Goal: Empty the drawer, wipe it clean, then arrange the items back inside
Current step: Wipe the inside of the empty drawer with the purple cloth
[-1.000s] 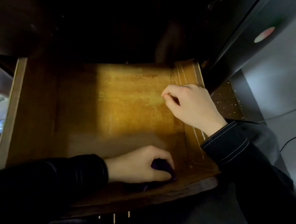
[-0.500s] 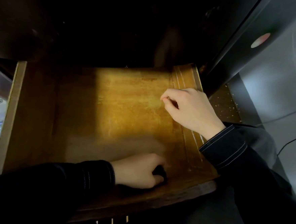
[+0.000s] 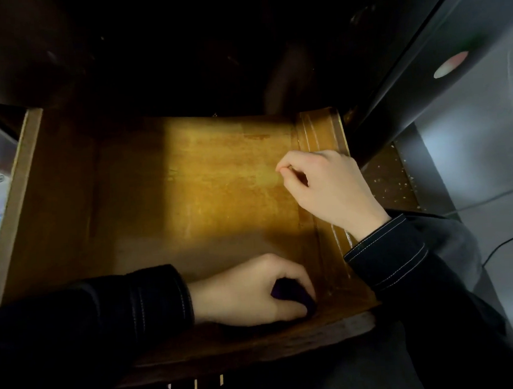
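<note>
The wooden drawer (image 3: pixel 212 182) is pulled out and nothing lies on its floor; a band of light falls across the middle. My left hand (image 3: pixel 247 292) grips a dark purple cloth (image 3: pixel 289 293) and presses it onto the floor at the front right corner, just behind the front panel. The cloth shows only between my fingers. My right hand (image 3: pixel 330 186) rests over the drawer's right side wall, fingers curled, thumb and forefinger tips together; I see nothing between them.
The dark cabinet body (image 3: pixel 208 45) overhangs the drawer's back. To the right stand a black panel (image 3: pixel 422 70) and a grey floor with a thin cable (image 3: pixel 507 240). My dark trousers lie below the drawer front. Blurred items show at far left.
My left hand has shifted the cloth slightly within the front right corner. My right hand has kept its place on the right wall.
</note>
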The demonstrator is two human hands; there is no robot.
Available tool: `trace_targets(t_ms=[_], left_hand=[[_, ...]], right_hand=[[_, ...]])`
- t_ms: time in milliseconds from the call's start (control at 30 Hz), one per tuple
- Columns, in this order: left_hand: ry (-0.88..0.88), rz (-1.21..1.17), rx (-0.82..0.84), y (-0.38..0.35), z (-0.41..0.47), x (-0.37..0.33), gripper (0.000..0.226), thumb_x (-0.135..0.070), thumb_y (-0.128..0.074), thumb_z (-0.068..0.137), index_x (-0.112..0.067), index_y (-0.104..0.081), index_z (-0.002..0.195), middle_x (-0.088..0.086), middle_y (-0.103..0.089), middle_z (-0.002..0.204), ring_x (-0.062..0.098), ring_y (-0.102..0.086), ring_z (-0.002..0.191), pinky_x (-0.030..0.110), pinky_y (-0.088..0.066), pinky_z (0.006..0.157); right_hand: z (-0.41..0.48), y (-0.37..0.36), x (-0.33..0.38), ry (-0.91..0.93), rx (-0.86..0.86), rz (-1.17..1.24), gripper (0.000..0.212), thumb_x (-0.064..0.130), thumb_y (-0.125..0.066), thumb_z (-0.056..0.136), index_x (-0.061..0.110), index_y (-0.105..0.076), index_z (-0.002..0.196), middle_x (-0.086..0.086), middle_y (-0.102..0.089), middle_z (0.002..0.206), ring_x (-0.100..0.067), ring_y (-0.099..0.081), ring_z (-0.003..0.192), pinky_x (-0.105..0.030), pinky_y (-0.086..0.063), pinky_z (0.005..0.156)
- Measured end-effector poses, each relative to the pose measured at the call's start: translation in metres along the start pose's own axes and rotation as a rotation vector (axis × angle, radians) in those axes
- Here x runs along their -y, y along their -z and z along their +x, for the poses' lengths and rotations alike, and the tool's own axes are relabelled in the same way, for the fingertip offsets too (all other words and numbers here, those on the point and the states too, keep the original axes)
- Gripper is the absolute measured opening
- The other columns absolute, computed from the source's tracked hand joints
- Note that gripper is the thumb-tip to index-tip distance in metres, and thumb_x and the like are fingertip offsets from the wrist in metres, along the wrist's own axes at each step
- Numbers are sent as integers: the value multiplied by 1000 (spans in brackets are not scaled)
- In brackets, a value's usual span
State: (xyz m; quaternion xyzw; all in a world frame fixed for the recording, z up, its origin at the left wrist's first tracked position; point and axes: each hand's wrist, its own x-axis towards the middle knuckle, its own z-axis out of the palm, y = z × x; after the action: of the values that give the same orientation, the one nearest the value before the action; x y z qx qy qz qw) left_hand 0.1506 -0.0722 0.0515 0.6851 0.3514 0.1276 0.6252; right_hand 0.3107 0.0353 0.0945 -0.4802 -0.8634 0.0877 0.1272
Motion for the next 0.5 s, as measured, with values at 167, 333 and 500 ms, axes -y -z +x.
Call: trace_targets(t_ms=[167, 333, 500], left_hand=[[96, 128, -43, -8, 10, 3, 16, -20, -70, 92, -22, -74, 107, -14, -72, 99, -2, -64, 91, 23, -53, 87], [-26, -150, -63, -4, 6, 0, 21, -13, -74, 88, -19, -77, 108, -7, -76, 101, 3, -70, 90, 20, -55, 80], [86, -78, -61, -9, 8, 6, 20, -11, -72, 90, -15, -77, 110, -4, -76, 104, 9, -70, 95, 29, -55, 90]], right_hand=[[1, 0, 0, -14, 11, 4, 21, 27, -49, 103, 24, -70, 105, 11, -67, 76, -5, -60, 65, -25, -53, 60], [1, 0, -1, -8, -11, 24, 20, 26, -50, 102, 24, -70, 104, 12, -65, 73, -4, -58, 62, -25, -52, 58], [0, 0, -1, -17, -4, 29, 21, 27, -50, 103, 24, -70, 104, 12, -66, 75, -4, -59, 64, -23, -53, 60]])
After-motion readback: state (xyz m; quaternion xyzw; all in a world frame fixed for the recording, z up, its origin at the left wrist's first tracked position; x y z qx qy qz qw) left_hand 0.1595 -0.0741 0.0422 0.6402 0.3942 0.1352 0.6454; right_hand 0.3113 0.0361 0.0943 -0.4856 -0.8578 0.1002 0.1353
